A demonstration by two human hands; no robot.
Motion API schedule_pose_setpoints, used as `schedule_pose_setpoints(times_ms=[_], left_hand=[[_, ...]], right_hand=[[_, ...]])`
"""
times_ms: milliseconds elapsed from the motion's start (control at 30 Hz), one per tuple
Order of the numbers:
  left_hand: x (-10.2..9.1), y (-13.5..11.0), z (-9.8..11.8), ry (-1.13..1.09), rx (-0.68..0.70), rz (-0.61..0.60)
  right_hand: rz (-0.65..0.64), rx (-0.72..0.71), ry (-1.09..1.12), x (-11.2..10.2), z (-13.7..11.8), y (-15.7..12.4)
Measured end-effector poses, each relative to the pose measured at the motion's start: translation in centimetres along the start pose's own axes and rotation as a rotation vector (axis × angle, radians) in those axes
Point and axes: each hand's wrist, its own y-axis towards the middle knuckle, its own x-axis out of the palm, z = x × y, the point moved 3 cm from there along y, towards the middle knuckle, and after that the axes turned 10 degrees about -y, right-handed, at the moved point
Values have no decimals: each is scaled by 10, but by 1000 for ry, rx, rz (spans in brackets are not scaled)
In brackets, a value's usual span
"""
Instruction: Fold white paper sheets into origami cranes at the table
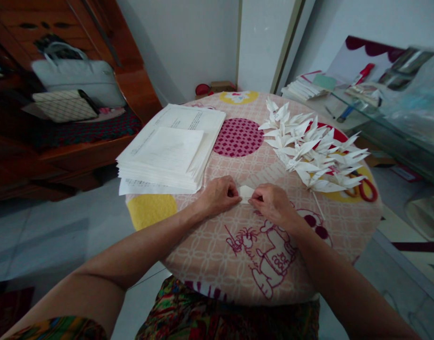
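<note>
Floral clothing (pixel 188 314), left hand (pixel 219 196) and right hand (pixel 273 204) pinching folded paper (pixel 246 191), red cartoon lettering (pixel 240 243) on tablecloth (pixel 210 264) illegible

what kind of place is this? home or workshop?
Most likely a room in a home: a round table with a cartoon-print cloth, a wooden bench holding a grey handbag, a tiled floor. The left hand and right hand pinch a white paper piece between a paper stack and folded paper shapes.

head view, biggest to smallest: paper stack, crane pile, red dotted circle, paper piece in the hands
1. paper stack and crane pile, too alike to split
2. red dotted circle
3. paper piece
</note>
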Motion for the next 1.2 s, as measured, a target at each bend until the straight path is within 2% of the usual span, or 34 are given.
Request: schedule_pose_setpoints(times_ms=[600, 767, 967, 1200], left_hand=[[5, 5, -1, 99, -5, -35], [3, 0, -1, 22, 141, -1], [4, -8, -1, 23, 407, -106], [3, -9, 0, 131, 405, -179]], right_hand=[[-39, 98, 7, -1, 1, 9], [-20, 88, 24, -1, 1, 10], [-12, 109, 46, 1, 2, 10], [-22, 81, 152, -3, 15, 6]])
